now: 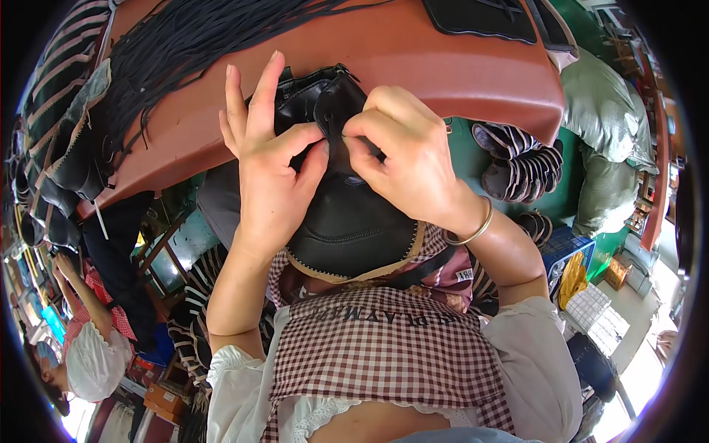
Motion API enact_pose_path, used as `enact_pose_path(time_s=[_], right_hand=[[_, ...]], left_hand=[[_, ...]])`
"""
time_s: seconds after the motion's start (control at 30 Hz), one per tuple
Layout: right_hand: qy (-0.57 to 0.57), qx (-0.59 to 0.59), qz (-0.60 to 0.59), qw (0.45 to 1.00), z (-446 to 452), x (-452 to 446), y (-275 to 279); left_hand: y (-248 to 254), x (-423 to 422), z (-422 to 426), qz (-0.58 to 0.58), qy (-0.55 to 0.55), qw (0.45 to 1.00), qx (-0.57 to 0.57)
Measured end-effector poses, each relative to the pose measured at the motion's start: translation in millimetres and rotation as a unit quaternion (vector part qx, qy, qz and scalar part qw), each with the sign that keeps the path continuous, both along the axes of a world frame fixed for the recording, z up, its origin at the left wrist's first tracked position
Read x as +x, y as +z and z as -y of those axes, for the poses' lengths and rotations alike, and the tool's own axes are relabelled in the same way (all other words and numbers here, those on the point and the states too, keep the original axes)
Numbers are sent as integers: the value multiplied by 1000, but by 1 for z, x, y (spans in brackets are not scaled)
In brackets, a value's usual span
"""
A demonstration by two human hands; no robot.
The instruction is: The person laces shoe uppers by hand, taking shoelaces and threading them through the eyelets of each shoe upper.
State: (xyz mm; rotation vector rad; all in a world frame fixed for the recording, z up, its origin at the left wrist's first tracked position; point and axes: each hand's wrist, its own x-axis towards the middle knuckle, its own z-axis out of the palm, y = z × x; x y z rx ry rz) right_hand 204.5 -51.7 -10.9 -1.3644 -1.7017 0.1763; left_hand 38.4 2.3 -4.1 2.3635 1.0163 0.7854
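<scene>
A black leather shoe upper (336,247) rests on my lap and against the table edge, its toe part towards me and a tan edge along its front. Over its opening, my left hand (273,162) pinches with thumb and index at the eyelet flap, the other fingers raised. Just beside it, my right hand (406,148) has thumb and curled fingers closed at the other side of the opening. Whatever thin piece lies between the right fingertips is too small to make out. An eyelet shows on the black flap (332,100) above the fingertips.
A reddish-brown table (458,74) carries a heap of black laces (199,44) and a black flat piece (484,15). Strung shoe uppers (77,148) hang at left; bundled ones (521,166) lie right. Green sacks (605,111) stand beyond. Another person (96,354) works at far left.
</scene>
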Motion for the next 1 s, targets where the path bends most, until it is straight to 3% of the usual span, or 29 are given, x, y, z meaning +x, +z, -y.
enact_pose_path(time_s=[0.33,0.4,0.5,0.6,0.7,0.77,0.8,0.83,0.87,0.9,0.93,0.97,1.0], right_hand=[[38,-109,-26,993,-3,11,-1],[45,-212,-105,971,-3,12,1],[39,-238,-192,951,-1,12,5],[46,-219,-150,963,0,17,7],[64,-260,-153,951,2,21,12],[60,-235,-184,952,2,24,4],[58,-214,-209,953,2,27,1],[51,-200,-207,956,1,29,0],[51,-200,-207,956,-2,30,0],[40,-188,-191,963,-4,30,2],[31,-176,-173,968,-4,29,4],[28,-167,-146,975,-7,26,7],[30,-165,-144,975,-12,21,8]], left_hand=[[2,6,-10,-38,-21,998,53],[2,7,-10,-56,-20,994,97],[22,-1,-6,-110,-3,984,139],[61,-44,-2,-164,65,962,207],[92,-141,-19,-307,174,879,320],[103,-247,-34,-471,320,760,314],[109,-317,-45,-514,338,721,319],[115,-332,-39,-555,405,664,295],[123,-359,-33,-510,383,738,220],[124,-329,-23,-387,326,847,164],[122,-280,-7,-251,259,927,102],[112,-239,4,-34,133,989,-45],[97,-203,12,185,-6,965,-185]])
